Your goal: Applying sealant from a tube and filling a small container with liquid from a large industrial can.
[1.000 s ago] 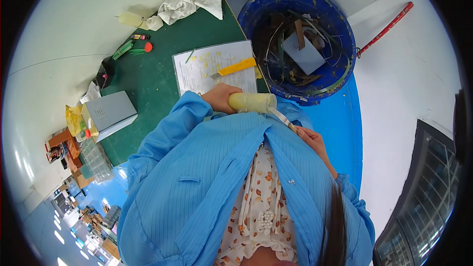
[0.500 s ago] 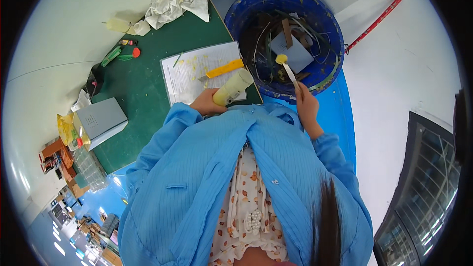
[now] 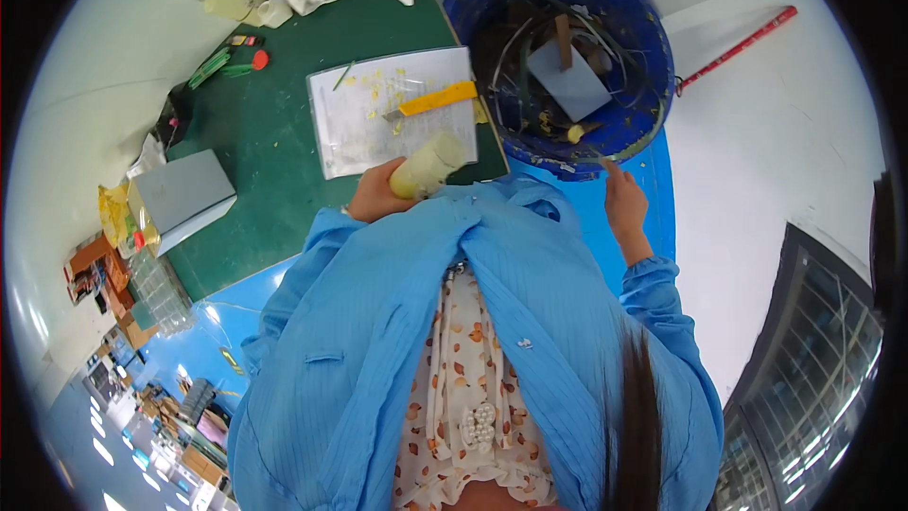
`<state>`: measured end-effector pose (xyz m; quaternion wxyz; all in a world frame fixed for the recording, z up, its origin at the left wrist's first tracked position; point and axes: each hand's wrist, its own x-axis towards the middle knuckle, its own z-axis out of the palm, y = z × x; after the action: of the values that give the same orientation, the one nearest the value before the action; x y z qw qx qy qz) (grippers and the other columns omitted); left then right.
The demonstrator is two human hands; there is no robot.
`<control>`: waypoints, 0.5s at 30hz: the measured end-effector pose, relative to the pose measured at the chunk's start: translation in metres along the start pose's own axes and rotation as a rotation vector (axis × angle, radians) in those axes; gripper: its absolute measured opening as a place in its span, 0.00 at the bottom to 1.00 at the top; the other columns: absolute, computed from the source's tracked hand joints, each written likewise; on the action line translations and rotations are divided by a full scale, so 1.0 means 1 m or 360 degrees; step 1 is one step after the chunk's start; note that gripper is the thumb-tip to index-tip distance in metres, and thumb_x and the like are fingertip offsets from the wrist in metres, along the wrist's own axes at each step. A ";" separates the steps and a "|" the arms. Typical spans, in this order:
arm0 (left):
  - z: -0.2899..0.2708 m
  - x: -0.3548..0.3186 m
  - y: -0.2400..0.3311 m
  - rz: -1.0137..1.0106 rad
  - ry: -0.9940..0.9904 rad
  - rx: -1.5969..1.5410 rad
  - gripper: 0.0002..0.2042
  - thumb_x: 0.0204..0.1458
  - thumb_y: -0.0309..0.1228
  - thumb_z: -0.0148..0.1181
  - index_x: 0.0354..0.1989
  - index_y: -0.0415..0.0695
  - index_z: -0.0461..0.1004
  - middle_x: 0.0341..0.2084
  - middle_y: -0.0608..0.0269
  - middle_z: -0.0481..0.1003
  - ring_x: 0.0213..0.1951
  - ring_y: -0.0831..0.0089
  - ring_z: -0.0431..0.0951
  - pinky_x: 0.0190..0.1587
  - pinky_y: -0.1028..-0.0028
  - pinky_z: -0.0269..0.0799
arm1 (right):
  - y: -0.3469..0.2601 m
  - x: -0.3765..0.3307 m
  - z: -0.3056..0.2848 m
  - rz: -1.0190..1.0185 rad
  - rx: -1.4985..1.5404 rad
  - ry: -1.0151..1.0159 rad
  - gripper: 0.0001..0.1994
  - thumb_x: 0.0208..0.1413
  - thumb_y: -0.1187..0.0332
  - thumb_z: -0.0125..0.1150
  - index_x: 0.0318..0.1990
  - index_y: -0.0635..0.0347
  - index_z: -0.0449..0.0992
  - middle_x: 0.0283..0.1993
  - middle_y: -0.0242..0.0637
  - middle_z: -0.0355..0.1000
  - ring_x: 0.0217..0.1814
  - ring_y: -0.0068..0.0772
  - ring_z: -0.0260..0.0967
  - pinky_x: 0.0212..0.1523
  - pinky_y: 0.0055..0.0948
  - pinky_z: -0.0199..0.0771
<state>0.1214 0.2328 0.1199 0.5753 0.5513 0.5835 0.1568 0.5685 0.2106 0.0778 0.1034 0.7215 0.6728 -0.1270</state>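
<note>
Your left hand [image 3: 376, 193] has fingers clamped on a pale-yellow, plastic-looking cylinder [image 3: 430, 167]; right hand [image 3: 625, 205]: finger closure cannot be determined. Work appears part-done, cylinder not yet set down.

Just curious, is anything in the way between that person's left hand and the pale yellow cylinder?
Nothing visible: the left hand's fingers are already wrapped around the pale yellow cylinder. The yellow cutter lies off to the far side, on the white sheet.

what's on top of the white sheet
On the sheet: a yellow cutter, a thin green strip and yellow crumbs. The pale cylinder in the left hand hides part of its near edge; that patch can't be seen.
</note>
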 end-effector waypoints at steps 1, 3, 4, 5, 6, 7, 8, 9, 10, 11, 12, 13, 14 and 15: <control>0.005 0.002 0.006 0.0148 0.0071 0.0066 0.25 0.34 0.25 0.75 0.47 0.42 0.77 0.37 0.55 0.81 0.39 0.61 0.78 0.47 0.69 0.72 | 0.000 0.006 0.004 0.0008 0.0234 0.0183 0.17 0.63 0.67 0.55 0.59 0.43 0.74 0.40 0.37 0.77 0.33 0.39 0.75 0.30 0.33 0.73; 0.008 0.008 0.009 0.0445 0.0170 0.0178 0.24 0.34 0.22 0.74 0.45 0.43 0.76 0.37 0.58 0.79 0.39 0.63 0.76 0.48 0.69 0.71 | -0.004 0.016 0.012 -0.0019 0.0495 0.0360 0.16 0.64 0.66 0.54 0.58 0.44 0.75 0.41 0.38 0.79 0.35 0.39 0.77 0.32 0.33 0.74; 0.006 0.009 0.008 0.0595 0.0196 0.0224 0.23 0.36 0.21 0.73 0.45 0.42 0.75 0.38 0.61 0.77 0.40 0.65 0.74 0.48 0.70 0.70 | -0.007 0.019 0.014 -0.0047 0.0400 0.0278 0.15 0.64 0.66 0.55 0.57 0.47 0.75 0.41 0.37 0.79 0.35 0.38 0.76 0.32 0.31 0.74; 0.006 0.011 0.014 0.0583 0.0222 0.0238 0.23 0.36 0.21 0.73 0.45 0.42 0.75 0.38 0.61 0.77 0.40 0.65 0.74 0.48 0.70 0.70 | -0.007 0.024 0.014 -0.0069 0.0299 0.0201 0.15 0.64 0.67 0.55 0.57 0.49 0.75 0.40 0.37 0.79 0.35 0.37 0.76 0.32 0.30 0.73; 0.005 0.012 0.020 0.0795 0.0303 0.0259 0.22 0.36 0.20 0.74 0.44 0.43 0.76 0.38 0.61 0.76 0.41 0.66 0.74 0.48 0.71 0.70 | -0.009 0.028 0.013 -0.0090 0.0196 0.0125 0.15 0.64 0.67 0.55 0.56 0.52 0.76 0.39 0.36 0.79 0.34 0.36 0.76 0.32 0.29 0.72; 0.003 0.012 0.026 0.1007 0.0379 0.0282 0.22 0.36 0.20 0.74 0.43 0.44 0.76 0.39 0.62 0.75 0.41 0.67 0.73 0.49 0.72 0.69 | -0.012 0.033 0.014 -0.0108 0.0091 0.0049 0.14 0.64 0.67 0.55 0.56 0.54 0.76 0.39 0.36 0.79 0.34 0.34 0.75 0.32 0.28 0.72; 0.003 0.009 0.027 0.0990 0.0398 0.0294 0.22 0.36 0.20 0.74 0.43 0.44 0.76 0.39 0.62 0.75 0.41 0.67 0.73 0.49 0.72 0.69 | -0.018 0.035 0.011 -0.0134 0.0102 0.0045 0.14 0.64 0.67 0.55 0.56 0.54 0.76 0.39 0.36 0.79 0.34 0.34 0.75 0.32 0.28 0.72; 0.003 0.007 0.027 0.0988 0.0435 0.0202 0.22 0.35 0.20 0.75 0.42 0.45 0.76 0.38 0.62 0.76 0.41 0.66 0.73 0.48 0.71 0.69 | -0.023 0.039 0.008 -0.0125 0.0464 0.0066 0.14 0.64 0.67 0.56 0.55 0.56 0.76 0.37 0.35 0.79 0.33 0.31 0.73 0.31 0.26 0.69; 0.003 0.007 0.028 0.0990 0.0469 0.0110 0.22 0.34 0.20 0.75 0.42 0.45 0.76 0.38 0.63 0.76 0.40 0.66 0.73 0.48 0.70 0.69 | -0.028 0.044 0.000 -0.0109 0.0826 0.0086 0.14 0.64 0.67 0.56 0.55 0.58 0.77 0.36 0.34 0.78 0.31 0.29 0.71 0.29 0.24 0.67; 0.002 0.006 0.029 0.0993 0.0502 0.0017 0.23 0.33 0.20 0.76 0.42 0.46 0.76 0.37 0.63 0.77 0.40 0.65 0.73 0.47 0.69 0.70 | -0.032 0.049 -0.009 -0.0088 0.1187 0.0101 0.14 0.64 0.68 0.56 0.54 0.60 0.77 0.34 0.33 0.77 0.29 0.26 0.69 0.28 0.22 0.64; 0.001 0.005 0.028 0.0996 0.0533 -0.0078 0.23 0.32 0.21 0.76 0.41 0.47 0.77 0.37 0.63 0.77 0.40 0.65 0.73 0.47 0.69 0.70 | -0.035 0.052 -0.019 -0.0062 0.1546 0.0113 0.14 0.64 0.68 0.57 0.53 0.62 0.77 0.33 0.33 0.76 0.28 0.23 0.66 0.27 0.20 0.62; 0.000 0.005 0.027 0.0990 0.0541 -0.0075 0.23 0.32 0.21 0.76 0.41 0.47 0.77 0.37 0.63 0.77 0.40 0.65 0.73 0.47 0.69 0.70 | -0.040 0.052 -0.037 -0.0070 0.1549 0.0106 0.14 0.64 0.68 0.57 0.53 0.62 0.77 0.33 0.33 0.76 0.28 0.23 0.66 0.27 0.20 0.62; 0.000 0.005 0.025 0.0970 0.0535 -0.0135 0.23 0.34 0.21 0.76 0.42 0.46 0.76 0.38 0.63 0.76 0.40 0.66 0.73 0.47 0.70 0.69 | -0.050 0.048 -0.061 -0.0149 0.1707 0.0059 0.13 0.63 0.69 0.58 0.52 0.63 0.78 0.33 0.33 0.76 0.27 0.21 0.65 0.26 0.19 0.60; -0.002 0.002 0.022 0.0948 0.0535 -0.0193 0.22 0.35 0.21 0.75 0.42 0.46 0.76 0.39 0.63 0.76 0.40 0.67 0.72 0.48 0.71 0.69 | -0.064 0.042 -0.090 -0.0234 0.1867 0.0007 0.12 0.62 0.69 0.60 0.50 0.64 0.79 0.32 0.33 0.76 0.26 0.19 0.63 0.25 0.18 0.58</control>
<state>0.1303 0.2430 0.1370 0.4318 0.6286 0.4732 0.4410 0.5117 0.2841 0.1503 -0.3232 0.6098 0.5387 -0.4832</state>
